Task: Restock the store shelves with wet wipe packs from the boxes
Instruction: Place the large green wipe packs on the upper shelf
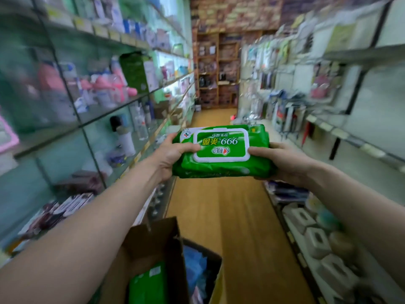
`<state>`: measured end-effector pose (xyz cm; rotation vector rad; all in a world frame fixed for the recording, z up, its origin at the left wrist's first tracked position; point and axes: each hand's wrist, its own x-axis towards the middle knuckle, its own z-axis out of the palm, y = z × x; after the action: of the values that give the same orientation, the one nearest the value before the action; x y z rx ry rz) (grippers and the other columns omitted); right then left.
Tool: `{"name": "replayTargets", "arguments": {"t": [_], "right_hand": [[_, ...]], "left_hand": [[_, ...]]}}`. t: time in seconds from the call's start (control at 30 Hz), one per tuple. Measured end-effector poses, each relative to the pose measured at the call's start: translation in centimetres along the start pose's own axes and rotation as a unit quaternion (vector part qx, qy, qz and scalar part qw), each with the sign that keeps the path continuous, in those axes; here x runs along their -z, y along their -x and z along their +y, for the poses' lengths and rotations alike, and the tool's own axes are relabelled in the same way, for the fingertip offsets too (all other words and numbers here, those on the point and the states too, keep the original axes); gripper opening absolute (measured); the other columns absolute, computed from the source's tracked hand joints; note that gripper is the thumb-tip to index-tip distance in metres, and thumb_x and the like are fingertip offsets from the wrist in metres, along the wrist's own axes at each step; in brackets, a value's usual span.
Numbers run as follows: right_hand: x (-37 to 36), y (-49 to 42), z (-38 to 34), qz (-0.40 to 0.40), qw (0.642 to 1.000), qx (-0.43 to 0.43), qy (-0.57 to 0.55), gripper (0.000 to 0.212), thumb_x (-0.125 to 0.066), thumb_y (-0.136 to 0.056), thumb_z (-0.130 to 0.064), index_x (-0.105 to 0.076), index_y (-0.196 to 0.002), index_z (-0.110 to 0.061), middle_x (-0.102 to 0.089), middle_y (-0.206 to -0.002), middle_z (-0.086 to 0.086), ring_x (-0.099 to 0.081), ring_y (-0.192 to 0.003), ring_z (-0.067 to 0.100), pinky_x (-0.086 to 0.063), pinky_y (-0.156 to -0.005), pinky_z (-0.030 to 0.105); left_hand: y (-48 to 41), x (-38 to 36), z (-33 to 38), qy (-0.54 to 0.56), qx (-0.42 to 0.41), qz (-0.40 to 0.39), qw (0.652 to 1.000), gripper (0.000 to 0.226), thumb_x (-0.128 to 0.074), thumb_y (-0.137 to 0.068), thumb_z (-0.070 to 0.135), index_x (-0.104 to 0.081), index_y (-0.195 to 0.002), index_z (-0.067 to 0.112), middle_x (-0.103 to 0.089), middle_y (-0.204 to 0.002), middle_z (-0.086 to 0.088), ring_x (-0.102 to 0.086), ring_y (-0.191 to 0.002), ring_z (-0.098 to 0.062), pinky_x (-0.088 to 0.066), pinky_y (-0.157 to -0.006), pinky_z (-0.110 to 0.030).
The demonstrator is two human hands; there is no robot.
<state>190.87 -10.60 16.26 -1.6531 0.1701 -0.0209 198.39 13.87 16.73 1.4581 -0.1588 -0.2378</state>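
The left hand (pixel 169 153) and the right hand (pixel 282 161) each grip one end of a green plastic wet wipe pack with a white-framed lid (pixel 221 150), thumbs on top, in the air over the wooden aisle floor (pixel 230 216). Below, an open brown cardboard box (pixel 157 244) contains another green pack (pixel 146 284). Glass shelves (pixel 87 123) stand on the left side.
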Motion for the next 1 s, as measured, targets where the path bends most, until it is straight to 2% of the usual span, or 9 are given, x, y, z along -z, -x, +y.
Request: {"name": "replayTargets", "arguments": {"t": [0.1,0.2,0.3,0.43,0.57,0.73,0.83,0.93,1.0], "right_hand": [[5.0,2.2,-3.0,0.061,0.997,0.041,-0.006,0.03,-0.07,-0.085,-0.023,-0.063,-0.112,-0.013,-0.072,-0.105,0.011,-0.068,-0.099,0.031,-0.053,-0.089,0.051],[10.1,5.0,-5.6,0.12,0.99,0.074,-0.007,0.034,-0.071,-0.084,-0.024,-0.063,-0.115,-0.013,-0.073,-0.103,0.008,-0.069,-0.09,0.026,-0.057,-0.074,0.042],[15.1,7.9,-7.7,0.169,0.979,0.11,-0.004,0.034,-0.069,-0.085,-0.022,-0.062,-0.117,-0.013,-0.072,-0.102,0.008,-0.069,-0.08,0.021,-0.055,-0.064,0.034],[20.9,11.5,-10.1,0.228,0.962,0.153,0.012,0.034,-0.067,-0.087,-0.019,-0.061,-0.119,-0.012,-0.071,-0.106,0.008,-0.067,-0.079,0.02,-0.055,-0.072,0.038],[25.9,14.4,-11.9,0.282,0.943,0.173,0.045,0.038,-0.07,-0.085,-0.022,-0.06,-0.12,-0.012,-0.071,-0.105,0.006,-0.069,-0.082,0.019,-0.058,-0.068,0.035],[30.9,16.9,-13.9,0.349,0.916,0.18,0.088,0.043,-0.073,-0.083,-0.026,-0.057,-0.121,-0.016,-0.071,-0.104,0.004,-0.07,-0.086,0.019,-0.057,-0.069,0.035],[33.1,17.9,-14.5,0.388,0.897,0.185,0.108,0.041,-0.073,-0.082,-0.026,-0.059,-0.119,-0.016,-0.071,-0.103,0.004,-0.07,-0.087,0.02,-0.058,-0.072,0.037],[35.3,18.4,-14.9,0.419,0.881,0.184,0.117,0.042,-0.074,-0.081,-0.026,-0.059,-0.12,-0.015,-0.072,-0.104,0.004,-0.071,-0.089,0.022,-0.058,-0.073,0.038],[36.5,18.6,-15.2,0.438,0.872,0.183,0.122,0.042,-0.074,-0.081,-0.025,-0.059,-0.12,-0.015,-0.073,-0.102,0.005,-0.071,-0.089,0.023,-0.058,-0.076,0.039]], "left_hand": [[-1.4,-5.4,3.5,-0.015,-0.037,-0.06,0.997,0.087,-0.078,-0.069,0.002,-0.037,-0.144,0.018,-0.068,-0.115,-0.015,-0.07,-0.08,-0.031,-0.06,-0.065,-0.046],[-2.3,-11.4,6.5,-0.024,-0.062,-0.119,0.991,0.102,-0.085,-0.057,0.005,-0.035,-0.145,0.019,-0.068,-0.117,-0.015,-0.071,-0.089,-0.034,-0.058,-0.071,-0.052],[-3.1,-17.7,8.9,-0.022,-0.091,-0.179,0.979,0.096,-0.084,-0.062,0.008,-0.036,-0.145,0.019,-0.067,-0.119,-0.015,-0.07,-0.092,-0.037,-0.058,-0.072,-0.051],[-3.3,-25.6,11.4,-0.008,-0.131,-0.231,0.964,0.089,-0.08,-0.069,0.006,-0.035,-0.145,0.019,-0.066,-0.12,-0.014,-0.07,-0.095,-0.037,-0.058,-0.075,-0.052],[-3.6,-32.3,12.9,0.01,-0.148,-0.279,0.949,0.079,-0.072,-0.077,0.002,-0.035,-0.146,0.02,-0.066,-0.12,-0.015,-0.067,-0.1,-0.039,-0.058,-0.075,-0.052],[-4.0,-39.6,13.6,0.047,-0.155,-0.347,0.924,0.086,-0.075,-0.066,0.005,-0.038,-0.144,0.018,-0.067,-0.119,-0.017,-0.067,-0.102,-0.04,-0.057,-0.077,-0.055],[-4.6,-43.4,13.9,0.051,-0.167,-0.382,0.908,0.082,-0.076,-0.068,0.006,-0.041,-0.141,0.018,-0.068,-0.117,-0.016,-0.067,-0.101,-0.039,-0.056,-0.081,-0.056],[-5.7,-46.9,14.4,0.062,-0.173,-0.409,0.894,0.095,-0.082,-0.057,0.009,-0.041,-0.141,0.018,-0.068,-0.116,-0.015,-0.068,-0.1,-0.037,-0.056,-0.083,-0.055],[-6.7,-49.2,14.7,0.073,-0.172,-0.428,0.884,0.09,-0.079,-0.061,0.008,-0.041,-0.142,0.019,-0.068,-0.117,-0.014,-0.068,-0.1,-0.036,-0.056,-0.083,-0.054]]}}
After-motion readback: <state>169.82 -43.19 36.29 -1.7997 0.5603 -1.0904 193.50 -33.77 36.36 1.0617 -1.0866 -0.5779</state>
